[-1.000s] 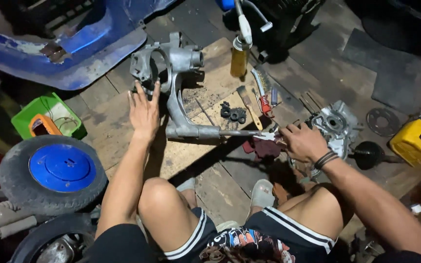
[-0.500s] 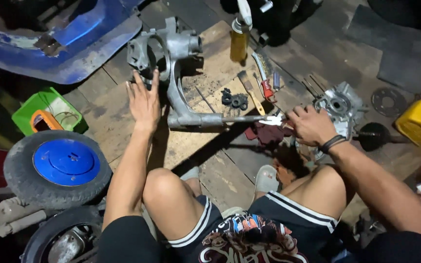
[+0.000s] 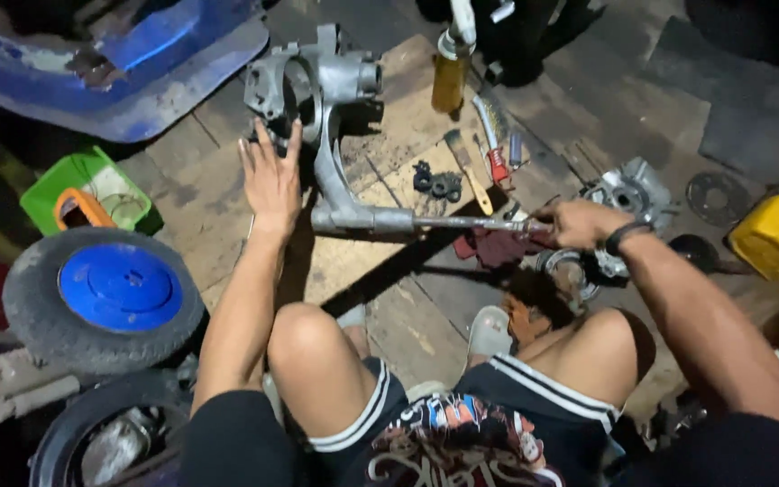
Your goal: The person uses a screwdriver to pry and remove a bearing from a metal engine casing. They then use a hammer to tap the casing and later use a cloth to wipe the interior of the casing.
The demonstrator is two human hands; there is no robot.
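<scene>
Engine casing (image 3: 331, 135) looks heavy, stiff cast metal; my left hand (image 3: 272, 176) presses flat on it, my right hand (image 3: 579, 224) grips the wrench (image 3: 466, 222).

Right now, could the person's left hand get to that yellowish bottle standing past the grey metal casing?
Probably yes, with a stretch. The left hand lies flat by the grey casing; the bottle stands beyond it, so the arm must go over the casing.
</scene>
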